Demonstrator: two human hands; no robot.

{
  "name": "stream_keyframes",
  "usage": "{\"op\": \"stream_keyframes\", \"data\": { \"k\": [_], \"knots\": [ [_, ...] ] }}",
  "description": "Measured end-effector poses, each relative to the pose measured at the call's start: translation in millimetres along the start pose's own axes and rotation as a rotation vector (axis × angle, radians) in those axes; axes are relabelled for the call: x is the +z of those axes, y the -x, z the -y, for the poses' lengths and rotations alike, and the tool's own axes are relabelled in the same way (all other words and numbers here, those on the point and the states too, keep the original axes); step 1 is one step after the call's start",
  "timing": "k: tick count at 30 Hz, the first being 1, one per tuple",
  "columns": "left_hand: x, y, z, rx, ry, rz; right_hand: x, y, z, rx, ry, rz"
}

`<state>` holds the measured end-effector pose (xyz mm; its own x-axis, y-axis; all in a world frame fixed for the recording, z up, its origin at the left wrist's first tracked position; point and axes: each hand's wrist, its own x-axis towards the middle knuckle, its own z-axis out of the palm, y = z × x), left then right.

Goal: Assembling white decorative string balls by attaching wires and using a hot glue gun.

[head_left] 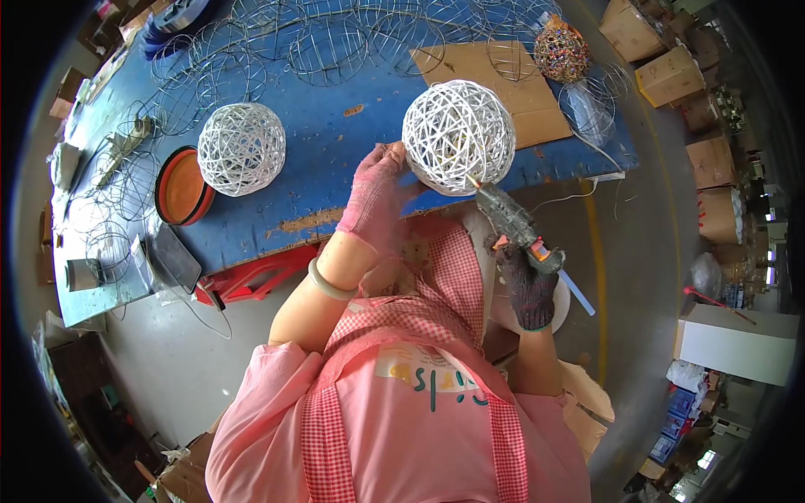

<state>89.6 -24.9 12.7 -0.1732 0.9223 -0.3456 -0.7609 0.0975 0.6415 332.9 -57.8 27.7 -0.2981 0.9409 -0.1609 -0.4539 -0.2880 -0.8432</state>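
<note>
White lattice ball near the front of the blue worktop: my left grip pinches its left side, my right grip is wrapped round a dark glue gun, nozzle at the ball's lower edge. A cardboard sheet lies behind it, wire frames crowd the far side, a multicoloured ball stands to the right, and to the left another white ball sits beside an orange dish.

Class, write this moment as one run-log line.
left grip: holds white ball, left side | right grip: holds glue gun, nozzle at ball's lower edge | blue table: second ball beside orange dish
</note>
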Motion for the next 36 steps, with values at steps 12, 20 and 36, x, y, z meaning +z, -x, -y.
{"op": "stream_keyframes", "data": {
  "k": [12,20,36],
  "knots": [
    [2,3,4,0.005,-0.004,-0.006,13,-3,2,-0.359,1.001,0.05],
    [-3,0,5,0.024,0.001,0.003,10,-3,2,-0.419,1.143,0.08],
    [-22,-13,2,-0.041,0.008,0.009,-4,1,4,-0.139,0.327,0.076]
  ]
}}
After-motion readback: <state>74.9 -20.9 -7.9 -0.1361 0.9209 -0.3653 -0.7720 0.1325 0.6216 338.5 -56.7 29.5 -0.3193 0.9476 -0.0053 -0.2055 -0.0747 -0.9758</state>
